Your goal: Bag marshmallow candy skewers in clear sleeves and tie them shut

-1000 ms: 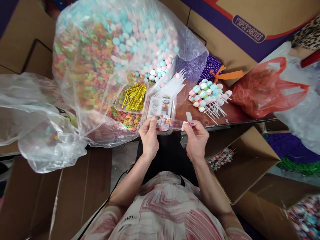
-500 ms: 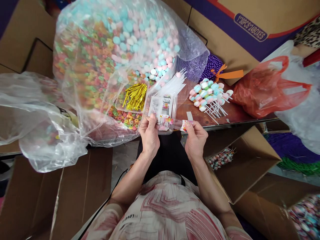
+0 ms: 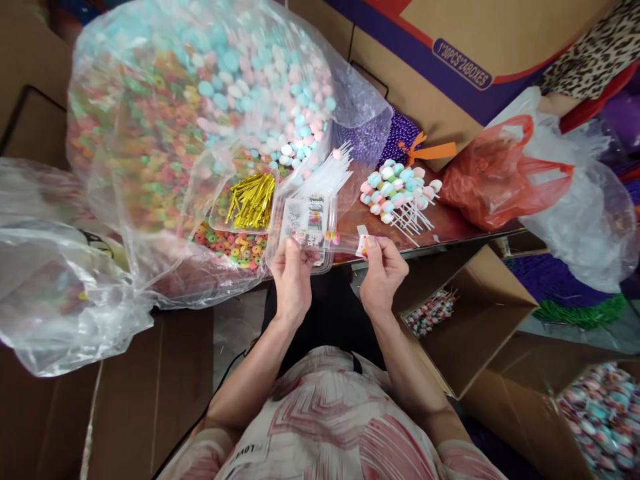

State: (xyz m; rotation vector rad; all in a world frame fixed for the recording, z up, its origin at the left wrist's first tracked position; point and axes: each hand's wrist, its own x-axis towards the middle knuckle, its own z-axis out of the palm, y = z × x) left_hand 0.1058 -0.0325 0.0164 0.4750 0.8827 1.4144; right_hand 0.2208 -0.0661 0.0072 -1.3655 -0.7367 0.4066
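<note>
Hemmed in on the left by a bulging clear bag of candy rings, spilling over the table edge. Directly ahead of both hands, blocked by a clear tray with a smaller tray of gold twist ties just beside it. Open strip of bare table to the right of the right hand, ending at a heap of candy sticks. Farther right, shut off by a red bag. Free room below the table edge, above the lap; open cardboard box low on the right.
</note>
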